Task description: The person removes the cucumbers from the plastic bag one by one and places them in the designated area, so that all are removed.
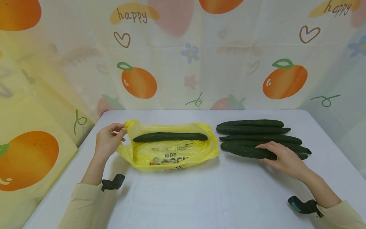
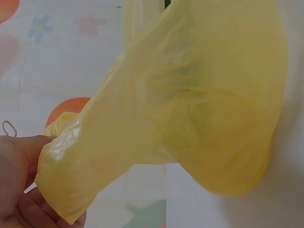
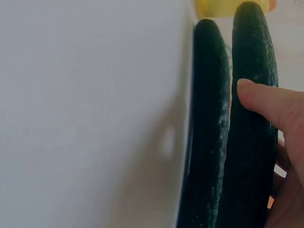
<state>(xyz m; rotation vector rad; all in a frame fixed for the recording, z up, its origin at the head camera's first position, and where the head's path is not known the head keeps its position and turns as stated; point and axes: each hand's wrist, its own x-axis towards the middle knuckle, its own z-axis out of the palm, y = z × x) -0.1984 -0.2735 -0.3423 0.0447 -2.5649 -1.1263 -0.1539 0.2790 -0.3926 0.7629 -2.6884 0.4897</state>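
Note:
A yellow plastic bag [image 1: 203, 158] lies with its opening spread, and one dark green cucumber [image 1: 170, 136] rests lengthwise in it. My left hand [image 1: 107, 141] pinches the bag's left end between thumb and fingers; the left wrist view shows the yellow plastic [image 2: 71, 175] stretched from that hold. On the right, my right hand [image 1: 287, 160] grips the nearest cucumber [image 1: 246, 151] of a group. In the right wrist view the thumb lies on this gripped cucumber [image 3: 251, 152], with fingers partly hidden behind it and another cucumber [image 3: 205, 118] close alongside.
Several more cucumbers [image 1: 253, 129] lie side by side behind the gripped one, right of the bag. A white cloth covers the table [image 1: 186, 197]. Behind it hangs a curtain [image 1: 168, 79] printed with oranges.

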